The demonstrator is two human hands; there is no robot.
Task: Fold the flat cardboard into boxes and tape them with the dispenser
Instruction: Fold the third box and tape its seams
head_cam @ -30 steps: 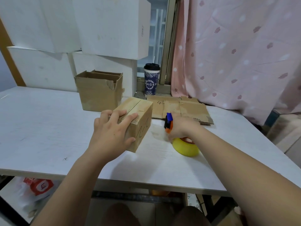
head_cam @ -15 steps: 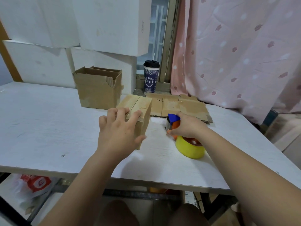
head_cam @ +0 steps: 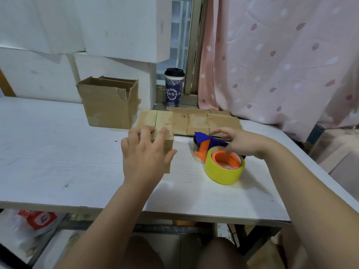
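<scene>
A small folded cardboard box [head_cam: 164,120] stands on the white table [head_cam: 58,152], its top flaps meeting in a seam. My left hand [head_cam: 143,154] holds its near end, with the fingers over the top and the thumb against the near right corner. To the right lies the tape dispenser [head_cam: 223,172], which has a blue handle, an orange frame and a yellow roll. My right hand [head_cam: 244,145] hovers over the handle, fingers stretched out and only lightly touching it. Flat cardboard [head_cam: 198,121] marked "4" lies behind both.
An open-topped cardboard box [head_cam: 108,109] stands at the back left of the small box. A lidded paper cup [head_cam: 173,88] sits on the window sill. White boxes [head_cam: 116,26] are stacked along the wall. A pink curtain [head_cam: 272,65] hangs at the right.
My left hand turned the small box and pushed it further back. My right hand laid the dispenser on the table and loosened its grip, its fingers now spread.
</scene>
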